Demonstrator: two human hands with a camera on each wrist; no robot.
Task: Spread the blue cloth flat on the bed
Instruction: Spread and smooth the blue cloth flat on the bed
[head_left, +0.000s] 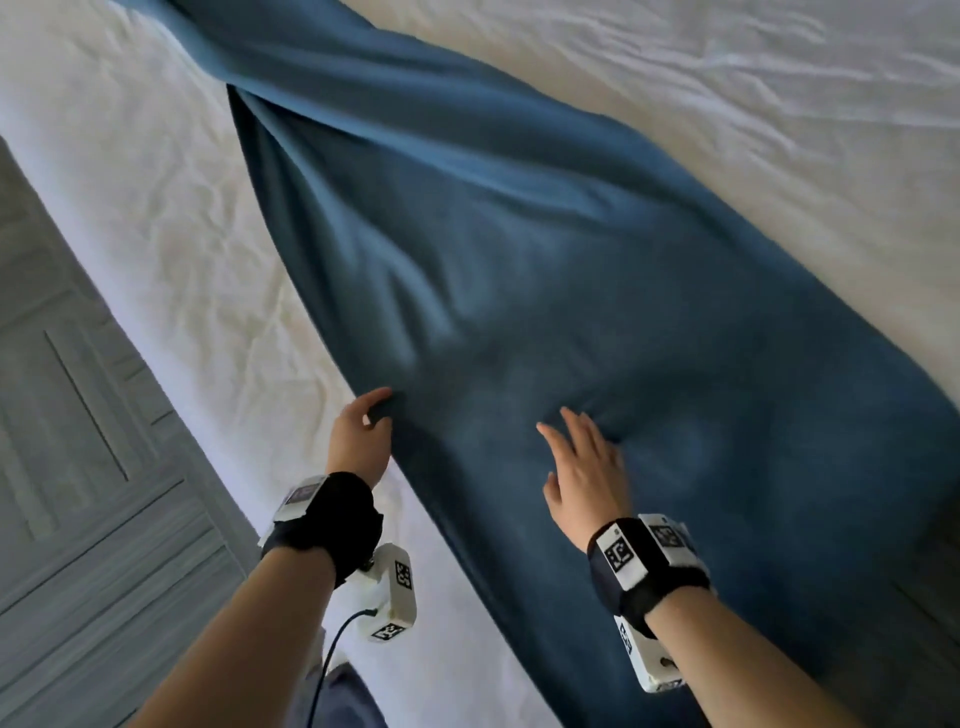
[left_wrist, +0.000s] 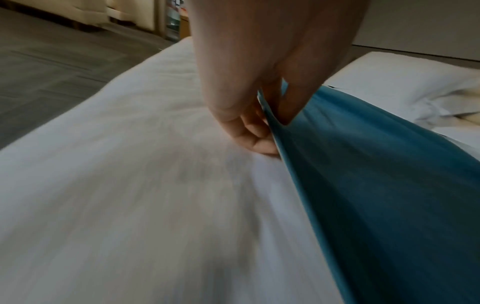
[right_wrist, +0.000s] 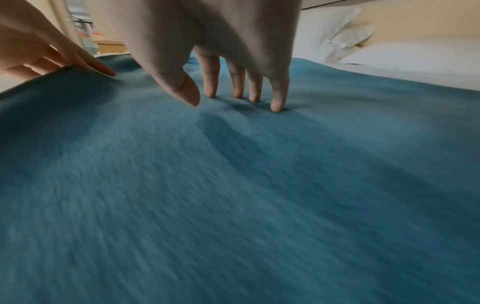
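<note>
The blue cloth (head_left: 519, 260) (left_wrist: 376, 185) (right_wrist: 233, 195) lies in a long band across the white bed (head_left: 156, 208), wrinkled and bunched toward its far end at the top left. My left hand (head_left: 363, 431) (left_wrist: 259, 123) pinches the cloth's left edge between thumb and curled fingers and holds it a little off the sheet. My right hand (head_left: 582, 462) (right_wrist: 233, 82) rests on the cloth with straight fingers, whose tips (right_wrist: 278, 105) press into the fabric. The left hand (right_wrist: 52, 53) also shows in the right wrist view, at the cloth's edge.
White sheet (left_wrist: 130, 185) spreads on both sides of the cloth. Pillows (right_wrist: 389, 53) (left_wrist: 415, 92) lie at the head of the bed. Grey floor (head_left: 78, 493) runs along the bed's left edge. A cable (head_left: 332, 654) hangs from my left wrist.
</note>
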